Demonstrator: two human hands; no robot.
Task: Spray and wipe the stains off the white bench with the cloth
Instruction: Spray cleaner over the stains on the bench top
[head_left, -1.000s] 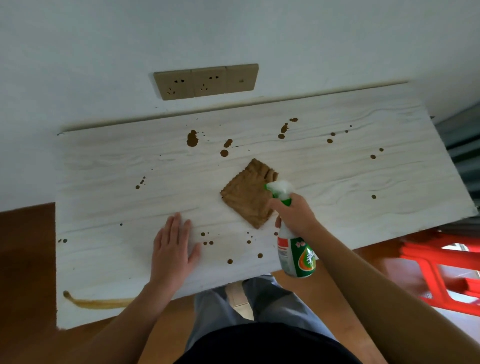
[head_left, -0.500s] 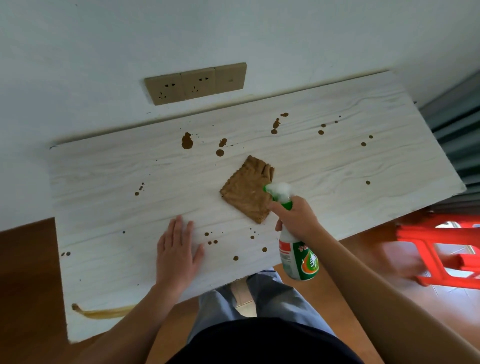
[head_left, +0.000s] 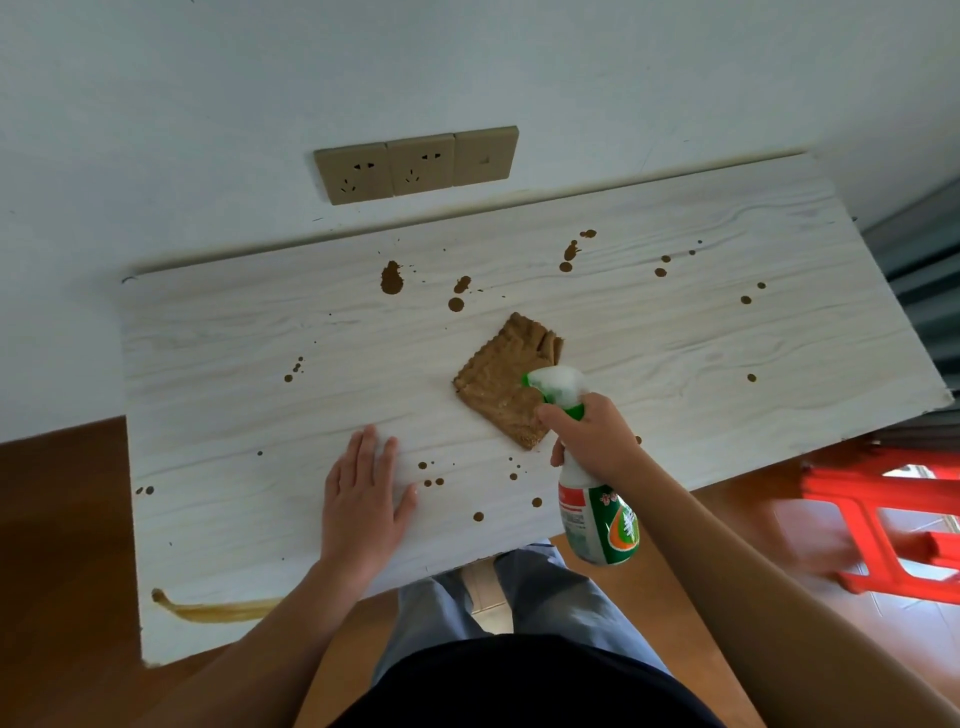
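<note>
The white bench stands against the wall, dotted with brown stains; the biggest blot is near the back, and a yellowish streak runs along the front left edge. A brown cloth lies flat near the bench's middle. My right hand grips the neck of a white and green spray bottle, its nozzle over the cloth's near corner. My left hand rests flat on the bench, fingers straight, left of several small spots.
A beige socket strip is set in the wall above the bench. A red plastic stool stands on the wooden floor at the right. My legs are under the bench's front edge.
The view has shifted slightly; the bottle and my right hand stay over the cloth's near corner. My left hand stays flat on the bench.
</note>
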